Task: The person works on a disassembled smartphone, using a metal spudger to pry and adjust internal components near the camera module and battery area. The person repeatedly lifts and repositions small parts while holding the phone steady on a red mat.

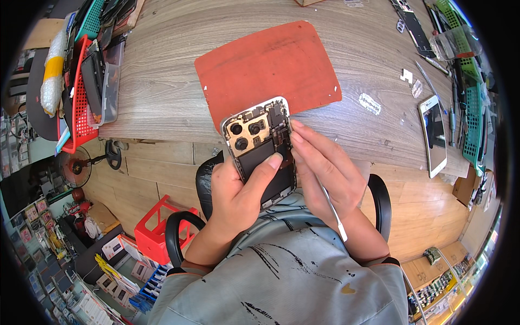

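Observation:
My left hand (238, 189) grips an opened smartphone (259, 165) from its left side, thumb lying across the inside. The phone is tilted, with three camera lenses at its upper left, a black battery below them and a circuit board along the upper right. My right hand (333, 173) is closed around a slim metal pry tool (332, 208), whose flat end points down toward my lap. Its fingertips touch the phone's right edge, beside the board. The tool's other end is hidden by the fingers. Beyond the phone lies a reddish-brown mat (268, 67).
A white phone (433, 135), a razor blade (370, 103) and thin tools lie at the table's right. Green baskets (473, 127) stand along that edge. At the left are a red basket (81, 97) and a clear bin (112, 81). A red stool (157, 230) stands on the floor.

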`<state>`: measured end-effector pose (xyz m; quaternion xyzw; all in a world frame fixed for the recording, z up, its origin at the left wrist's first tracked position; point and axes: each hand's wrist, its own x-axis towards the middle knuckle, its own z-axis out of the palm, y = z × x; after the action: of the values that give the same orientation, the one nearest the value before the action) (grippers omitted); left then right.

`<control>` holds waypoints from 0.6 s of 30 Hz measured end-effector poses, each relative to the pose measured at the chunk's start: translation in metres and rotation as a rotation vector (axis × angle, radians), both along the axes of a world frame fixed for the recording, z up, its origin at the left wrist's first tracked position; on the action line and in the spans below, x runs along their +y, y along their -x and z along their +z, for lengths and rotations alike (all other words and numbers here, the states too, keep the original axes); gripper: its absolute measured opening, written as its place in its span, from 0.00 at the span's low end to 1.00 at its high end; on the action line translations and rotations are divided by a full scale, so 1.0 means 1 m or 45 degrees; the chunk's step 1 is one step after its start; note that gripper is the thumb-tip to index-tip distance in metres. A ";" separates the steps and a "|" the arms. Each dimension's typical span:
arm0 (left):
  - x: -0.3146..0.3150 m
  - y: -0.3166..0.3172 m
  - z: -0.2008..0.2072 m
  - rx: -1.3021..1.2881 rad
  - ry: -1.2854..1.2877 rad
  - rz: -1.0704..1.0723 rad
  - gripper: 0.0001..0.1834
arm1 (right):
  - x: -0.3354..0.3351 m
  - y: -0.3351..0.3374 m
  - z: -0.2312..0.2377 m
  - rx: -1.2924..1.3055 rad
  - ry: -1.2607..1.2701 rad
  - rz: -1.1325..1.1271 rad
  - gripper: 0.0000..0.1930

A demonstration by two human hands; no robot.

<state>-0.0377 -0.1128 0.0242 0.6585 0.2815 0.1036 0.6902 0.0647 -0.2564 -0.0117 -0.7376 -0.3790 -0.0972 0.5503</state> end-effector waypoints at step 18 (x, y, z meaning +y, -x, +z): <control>0.000 -0.003 -0.002 -0.032 0.097 -0.018 0.12 | -0.008 -0.010 0.007 0.061 -0.048 -0.037 0.22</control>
<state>-0.0351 -0.1131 0.0225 0.6325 0.2716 0.0961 0.7189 0.0750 -0.2640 -0.0046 -0.7346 -0.3533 -0.0946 0.5714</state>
